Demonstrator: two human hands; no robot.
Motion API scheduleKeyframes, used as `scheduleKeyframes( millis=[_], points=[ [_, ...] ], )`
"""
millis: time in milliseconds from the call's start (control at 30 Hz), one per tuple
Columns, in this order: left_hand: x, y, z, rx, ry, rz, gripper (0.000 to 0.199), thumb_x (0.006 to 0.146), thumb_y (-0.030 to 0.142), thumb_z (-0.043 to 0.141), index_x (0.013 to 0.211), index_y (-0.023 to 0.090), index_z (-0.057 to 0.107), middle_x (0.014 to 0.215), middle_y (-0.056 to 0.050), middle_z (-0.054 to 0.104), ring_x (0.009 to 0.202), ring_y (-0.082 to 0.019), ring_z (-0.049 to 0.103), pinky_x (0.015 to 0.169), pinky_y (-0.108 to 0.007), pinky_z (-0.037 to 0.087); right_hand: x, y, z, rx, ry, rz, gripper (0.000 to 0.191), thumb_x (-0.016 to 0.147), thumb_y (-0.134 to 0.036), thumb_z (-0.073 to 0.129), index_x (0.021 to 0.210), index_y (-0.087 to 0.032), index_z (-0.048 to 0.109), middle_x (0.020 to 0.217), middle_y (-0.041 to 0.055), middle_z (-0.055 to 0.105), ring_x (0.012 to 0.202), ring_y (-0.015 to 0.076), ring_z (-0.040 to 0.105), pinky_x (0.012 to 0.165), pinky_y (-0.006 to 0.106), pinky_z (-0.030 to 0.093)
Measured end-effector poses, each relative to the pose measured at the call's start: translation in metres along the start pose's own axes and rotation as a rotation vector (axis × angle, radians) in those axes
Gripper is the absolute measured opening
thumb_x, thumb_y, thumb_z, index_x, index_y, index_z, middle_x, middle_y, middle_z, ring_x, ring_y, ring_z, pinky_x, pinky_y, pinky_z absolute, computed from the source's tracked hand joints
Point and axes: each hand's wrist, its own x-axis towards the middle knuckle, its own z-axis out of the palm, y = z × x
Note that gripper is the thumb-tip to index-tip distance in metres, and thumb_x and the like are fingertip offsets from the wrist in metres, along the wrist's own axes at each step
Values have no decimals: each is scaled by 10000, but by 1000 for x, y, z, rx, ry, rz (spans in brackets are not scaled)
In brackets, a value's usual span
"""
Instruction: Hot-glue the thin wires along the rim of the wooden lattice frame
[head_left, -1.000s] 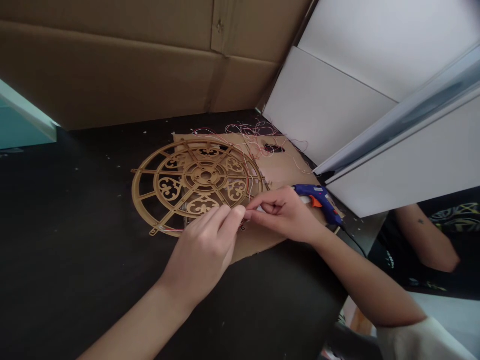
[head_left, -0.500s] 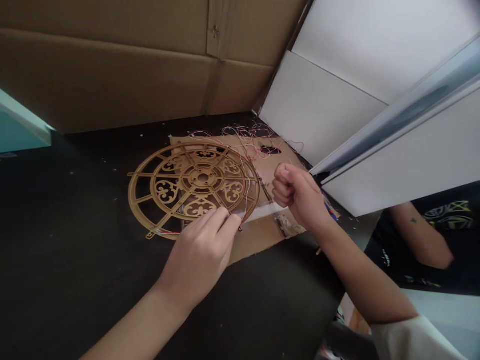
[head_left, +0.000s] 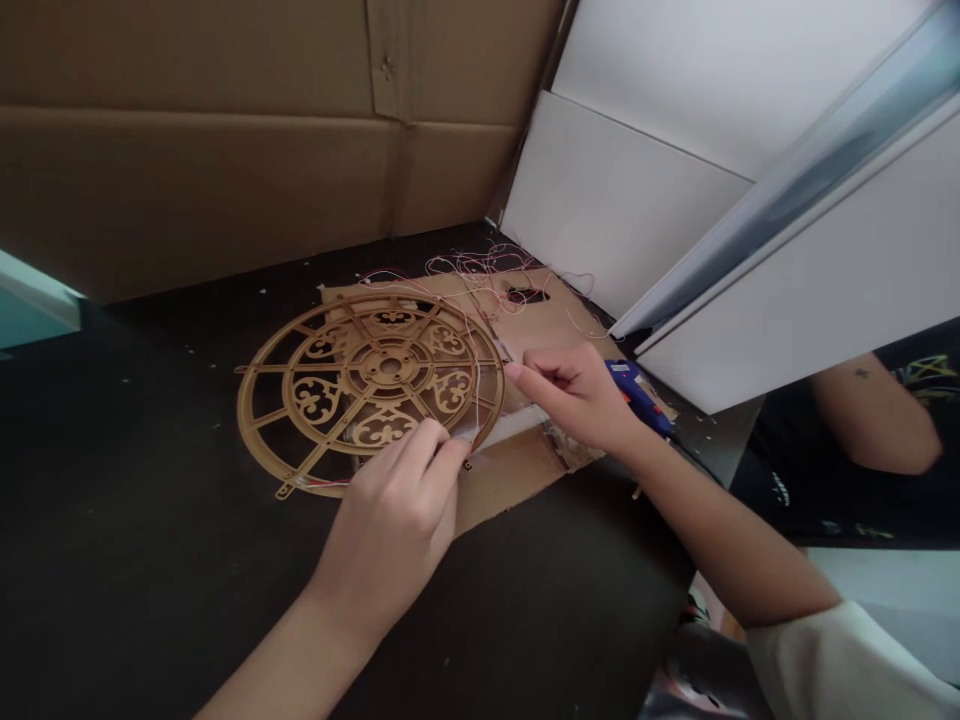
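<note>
A round gold-coloured ornamental frame [head_left: 391, 366] with spokes and scrollwork lies flat on a cardboard sheet and the dark table. My left hand [head_left: 401, 490] is closed in a pinch at the frame's near right rim. A thin red-and-white wire [head_left: 478, 375] crosses the frame and runs into its fingertips. My right hand [head_left: 574, 392] is closed just beyond the right rim, its thumb tip beside a small rim tab. Whatever its fingers hold is hidden. Another stretch of wire [head_left: 322, 484] follows the near left rim.
Tangled red and white wires [head_left: 480, 265] lie at the back of the cardboard sheet [head_left: 517, 480]. A blue glue gun [head_left: 637, 395] rests behind my right wrist. Cardboard [head_left: 225, 190] and white panels [head_left: 592, 200] rise behind. Another person's arm [head_left: 874, 415] shows at right.
My right hand has come down and left to the frame's right rim, uncovering the blue glue gun. My left hand keeps its pinch at the near rim. The whole view has shifted slightly.
</note>
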Motion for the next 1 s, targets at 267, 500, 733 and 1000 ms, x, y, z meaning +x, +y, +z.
scheduleKeyframes(
  millis=[267,500,733,1000],
  points=[
    [1,2,0,31,-28,-34,175,913,27,500,1004,149,587,906,-36,547,754,-182,571,665,-342,456,1,1,-2,-8,45,-6,509,1021,-361,510,618,-164,269,602,-32,235,581,86,238,558,281,197],
    [1,2,-1,-5,-5,-66,194,908,27,511,1041,164,544,898,-24,552,778,-188,582,684,-339,464,1,4,0,-47,37,-15,482,1027,-362,499,631,-163,312,600,-32,285,583,87,278,571,284,218],
    [1,1,0,11,-19,-64,164,939,55,488,1011,167,584,901,-27,545,767,-177,579,665,-332,457,1,4,0,-55,21,-1,452,1040,-364,481,655,-158,363,619,-29,333,597,85,319,586,280,246],
    [-2,1,1,0,-16,-57,250,911,10,485,1095,152,576,972,-48,561,802,-182,591,706,-340,485,0,3,0,-25,20,2,453,1035,-368,495,654,-159,368,614,-32,340,594,86,318,578,282,245]
  ],
)
